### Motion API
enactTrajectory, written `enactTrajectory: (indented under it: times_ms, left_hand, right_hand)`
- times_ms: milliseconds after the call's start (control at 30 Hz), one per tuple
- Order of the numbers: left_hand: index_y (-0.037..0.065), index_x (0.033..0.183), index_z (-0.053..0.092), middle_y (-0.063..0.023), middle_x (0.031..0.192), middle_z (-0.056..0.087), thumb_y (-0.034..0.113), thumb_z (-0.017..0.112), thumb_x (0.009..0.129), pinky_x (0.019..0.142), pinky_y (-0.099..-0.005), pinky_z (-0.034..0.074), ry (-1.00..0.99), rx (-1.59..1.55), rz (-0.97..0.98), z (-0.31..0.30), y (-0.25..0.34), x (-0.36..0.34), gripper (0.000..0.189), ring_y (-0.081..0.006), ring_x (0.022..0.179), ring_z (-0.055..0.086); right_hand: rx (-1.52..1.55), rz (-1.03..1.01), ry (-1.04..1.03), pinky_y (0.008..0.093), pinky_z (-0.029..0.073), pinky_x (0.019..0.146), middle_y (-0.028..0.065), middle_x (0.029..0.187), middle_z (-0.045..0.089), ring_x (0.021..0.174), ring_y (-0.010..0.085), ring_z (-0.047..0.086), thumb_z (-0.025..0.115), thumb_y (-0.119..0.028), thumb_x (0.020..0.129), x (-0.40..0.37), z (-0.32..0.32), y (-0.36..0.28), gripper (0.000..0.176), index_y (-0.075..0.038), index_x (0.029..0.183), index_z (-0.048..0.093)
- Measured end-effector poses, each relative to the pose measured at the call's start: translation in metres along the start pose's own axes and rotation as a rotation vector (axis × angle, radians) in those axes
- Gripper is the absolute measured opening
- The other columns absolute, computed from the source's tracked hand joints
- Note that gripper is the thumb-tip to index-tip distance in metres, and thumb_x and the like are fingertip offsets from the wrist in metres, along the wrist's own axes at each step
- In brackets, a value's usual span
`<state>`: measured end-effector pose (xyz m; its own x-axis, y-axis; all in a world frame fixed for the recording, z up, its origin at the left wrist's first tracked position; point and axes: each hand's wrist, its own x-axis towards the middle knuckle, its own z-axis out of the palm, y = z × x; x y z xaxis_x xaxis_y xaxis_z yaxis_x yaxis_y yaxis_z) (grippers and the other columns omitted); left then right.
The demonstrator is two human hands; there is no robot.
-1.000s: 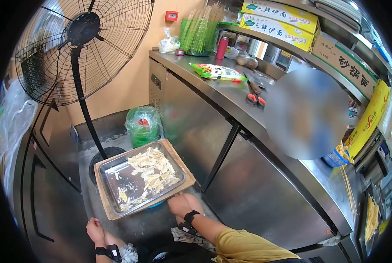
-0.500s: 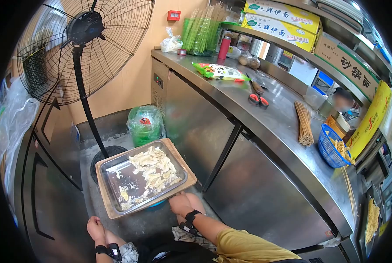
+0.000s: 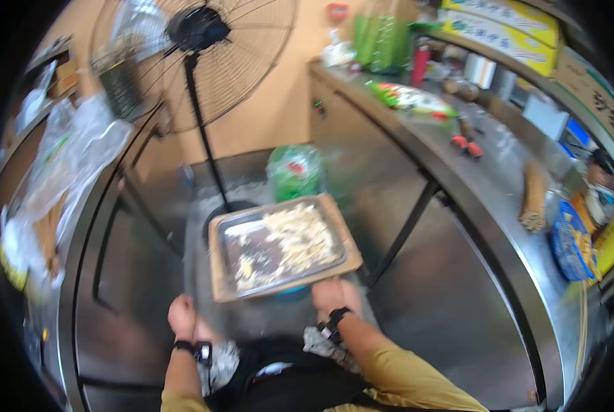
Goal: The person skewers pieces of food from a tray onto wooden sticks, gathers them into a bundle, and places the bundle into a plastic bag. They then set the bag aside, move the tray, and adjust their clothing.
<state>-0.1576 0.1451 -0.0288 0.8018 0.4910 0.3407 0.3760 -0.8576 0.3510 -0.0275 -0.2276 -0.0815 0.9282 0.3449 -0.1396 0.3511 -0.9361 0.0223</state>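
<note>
In front of my knees, a shallow steel tray (image 3: 257,247) sits on a wooden board (image 3: 219,275). Pale yellowish-white strips (image 3: 303,237) of food are heaped over the tray's right side, with smaller bits at its lower left. My right hand (image 3: 329,296) is curled closed by my knee, right at the board's front edge. Off the board's near left corner, my left hand (image 3: 182,317) is closed in a fist near my other knee. The curled fingers hide whatever either hand may hold. Both wrists wear black straps.
A standing fan (image 3: 198,29) rises behind the tray, beside a green bundle in clear plastic (image 3: 295,172). Along the right counter (image 3: 489,182) lie red-handled scissors (image 3: 467,146), a bundle of thin sticks (image 3: 532,199) and a blue basket (image 3: 568,240). Plastic bags (image 3: 73,158) hang over the left cabinet.
The camera view has swung left, so the whole scene sits farther right and slightly higher, with blur. Both hands stay closed near the knees, and the tray keeps its place on the board.
</note>
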Motion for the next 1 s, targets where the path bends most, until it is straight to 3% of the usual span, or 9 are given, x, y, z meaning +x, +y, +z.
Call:
enactTrajectory:
  times_ms: [100,133,167,233,300,333,500,833,1000]
  left_hand:
    - [0.006,0.078,0.059,-0.0152,0.079,0.060,0.010,0.052,0.078,0.067,-0.0440,0.046,0.022,-0.006,-0.028,-0.025,0.013,-0.007,0.008,-0.0356,0.077,0.057]
    - [0.007,0.079,0.059,-0.0140,0.080,0.061,0.009,0.052,0.077,0.068,-0.0430,0.046,0.060,-0.024,-0.021,-0.031,0.016,-0.009,0.008,-0.0341,0.078,0.058]
    - [0.008,0.079,0.060,-0.0125,0.080,0.062,0.008,0.052,0.077,0.071,-0.0416,0.047,0.086,-0.029,-0.021,-0.035,0.015,-0.012,0.008,-0.0324,0.080,0.059]
    - [0.008,0.078,0.059,-0.0110,0.081,0.062,0.005,0.052,0.077,0.074,-0.0406,0.046,0.158,-0.055,0.002,-0.053,0.026,-0.019,0.008,-0.0314,0.083,0.058]
    - [0.006,0.080,0.060,-0.0104,0.081,0.062,0.001,0.050,0.078,0.072,-0.0354,0.047,0.186,-0.115,-0.029,-0.062,0.019,-0.023,0.011,-0.0276,0.080,0.059]
    - [0.005,0.081,0.060,-0.0100,0.082,0.062,-0.001,0.050,0.078,0.072,-0.0334,0.047,0.256,-0.210,-0.036,-0.062,0.017,-0.023,0.013,-0.0255,0.079,0.060]
    - [0.000,0.088,0.060,-0.0051,0.088,0.063,-0.011,0.044,0.078,0.079,-0.0238,0.046,0.369,-0.711,-0.240,-0.024,-0.029,-0.027,0.022,-0.0127,0.083,0.060]
    - [0.001,0.091,0.057,-0.0043,0.093,0.060,-0.013,0.042,0.077,0.086,-0.0250,0.043,0.450,-0.758,-0.605,0.036,-0.035,-0.071,0.025,-0.0122,0.088,0.056]
    - [0.001,0.092,0.057,-0.0039,0.091,0.058,-0.013,0.042,0.077,0.083,-0.0236,0.043,0.413,-0.806,-0.607,0.031,-0.037,-0.077,0.026,-0.0125,0.087,0.054]
  right_hand:
    - [-0.023,-0.024,0.132,0.0459,0.037,0.086,0.0091,0.090,0.067,0.087,0.0232,0.063,0.051,-0.020,0.078,0.002,0.007,0.003,0.021,-0.012,0.086,0.069]
    - [-0.016,-0.010,0.041,0.0447,0.037,0.088,0.0091,0.096,0.067,0.093,0.0224,0.062,0.052,-0.020,0.078,0.001,-0.003,0.002,0.023,-0.012,0.091,0.069]
    - [-0.037,-0.001,0.222,0.0439,0.037,0.089,0.0088,0.101,0.065,0.098,0.0219,0.060,0.053,-0.019,0.078,0.002,0.006,0.000,0.025,-0.012,0.096,0.068]
    - [0.026,-0.005,0.073,0.0421,0.036,0.091,0.0080,0.105,0.064,0.102,0.0214,0.058,0.053,-0.020,0.078,0.003,-0.004,0.001,0.028,-0.012,0.102,0.066]
    - [0.023,-0.009,0.243,0.0403,0.035,0.091,0.0078,0.103,0.065,0.100,0.0211,0.059,0.053,-0.020,0.078,0.007,0.010,0.002,0.028,-0.013,0.101,0.066]
    - [0.097,-0.023,0.034,0.0397,0.036,0.093,0.0148,0.110,0.061,0.106,0.0257,0.056,0.057,-0.020,0.073,0.004,-0.007,0.004,0.039,-0.006,0.110,0.060]
    - [0.057,0.015,0.139,0.0380,0.036,0.090,0.0093,0.098,0.066,0.098,0.0214,0.060,0.054,-0.019,0.076,0.005,-0.001,0.007,0.025,-0.012,0.097,0.067]
    - [-0.037,-0.017,0.012,0.0378,0.038,0.088,0.0077,0.093,0.067,0.095,0.0204,0.060,0.057,-0.024,0.075,0.012,-0.001,0.004,0.024,-0.012,0.095,0.066]
    - [-0.009,-0.037,-0.022,0.0384,0.037,0.090,0.0093,0.091,0.066,0.091,0.0224,0.061,0.058,-0.023,0.074,0.015,-0.010,-0.004,0.024,-0.011,0.093,0.066]
